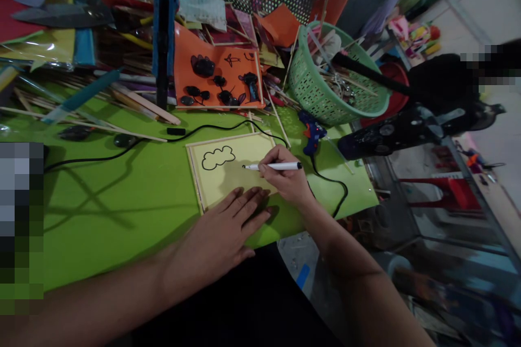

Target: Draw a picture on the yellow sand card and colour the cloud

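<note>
A pale yellow card (220,187) with thin wooden sticks along its edges lies on the green table. A black cloud outline is drawn at its upper left. My right hand (285,176) grips a white marker (280,166), its tip at a small black mark near the card's middle. Flat across the card's lower edge rests my left hand (238,217), fingers spread and holding nothing. The marker's black cap (176,131) lies above the card, beside a black cable.
Behind the card are an orange card (189,73) with dark stones, loose sticks, large scissors (69,15) and a green basket (337,92). A blue glue gun (312,133) lies to the right, its cable near my right forearm. The table ends close to my body.
</note>
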Demonstrator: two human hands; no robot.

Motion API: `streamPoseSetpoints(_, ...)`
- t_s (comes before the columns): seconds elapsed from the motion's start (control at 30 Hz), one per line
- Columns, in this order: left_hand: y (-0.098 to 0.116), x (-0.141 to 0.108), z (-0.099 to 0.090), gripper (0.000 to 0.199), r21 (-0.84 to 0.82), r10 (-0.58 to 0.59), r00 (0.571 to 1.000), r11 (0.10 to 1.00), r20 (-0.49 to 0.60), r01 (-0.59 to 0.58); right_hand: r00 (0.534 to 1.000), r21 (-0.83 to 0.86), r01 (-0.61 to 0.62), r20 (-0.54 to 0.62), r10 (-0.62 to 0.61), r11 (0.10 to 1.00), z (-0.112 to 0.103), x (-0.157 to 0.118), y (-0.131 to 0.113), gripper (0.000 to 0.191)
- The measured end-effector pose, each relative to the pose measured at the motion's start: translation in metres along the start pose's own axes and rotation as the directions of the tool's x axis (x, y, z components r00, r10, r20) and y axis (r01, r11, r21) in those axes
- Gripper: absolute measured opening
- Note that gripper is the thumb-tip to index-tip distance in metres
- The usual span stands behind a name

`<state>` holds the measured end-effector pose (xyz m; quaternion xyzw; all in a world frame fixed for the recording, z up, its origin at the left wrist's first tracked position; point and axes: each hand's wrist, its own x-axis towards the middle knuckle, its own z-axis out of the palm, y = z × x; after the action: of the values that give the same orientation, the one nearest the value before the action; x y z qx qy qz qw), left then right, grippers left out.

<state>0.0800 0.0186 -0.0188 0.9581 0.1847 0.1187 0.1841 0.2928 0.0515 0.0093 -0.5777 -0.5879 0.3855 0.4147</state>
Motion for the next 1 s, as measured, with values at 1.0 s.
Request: streamPoseSetpoints(1.0, 0.0004, -0.0005, -0.0017, 0.076, -0.027, -0.015, 1.000, 1.000, 0.024, 0.015, 1.000, -0.011, -0.017, 0.009, 0.017, 1.000, 0.0014, 0.0012, 0.0021, 0.016)
